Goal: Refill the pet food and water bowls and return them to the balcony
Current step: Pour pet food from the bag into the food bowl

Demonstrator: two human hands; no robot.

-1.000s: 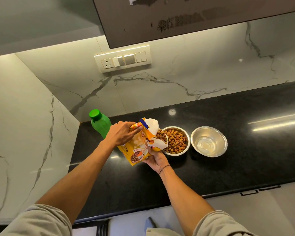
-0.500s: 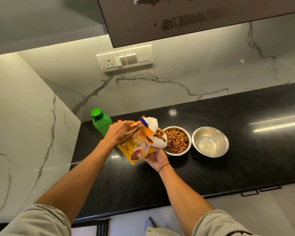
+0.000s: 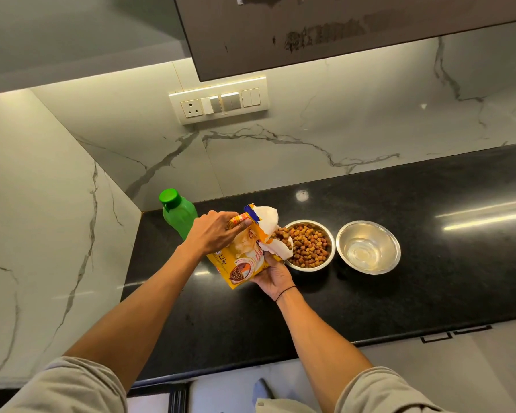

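A yellow pet food bag [image 3: 245, 257] is tilted with its white-lined open mouth over the left steel bowl [image 3: 325, 263], which is heaped with brown kibble. My left hand [image 3: 218, 234] grips the bag's top corner. My right hand [image 3: 273, 275] holds the bag from below, beside the bowl's left rim. A second steel bowl [image 3: 368, 247] stands just right of the first with clear water in its bottom. Both bowls sit on the black countertop [image 3: 399, 293].
A green bottle [image 3: 178, 211] with a green cap stands in the back left corner, behind my left hand. A marble wall closes the left side. A switch panel [image 3: 219, 99] and a dark overhead cabinet [image 3: 340, 28] sit above. The counter stretches bare to the right.
The bag and both hands have held nearly the same place over the food bowl. The view has shifted slightly.
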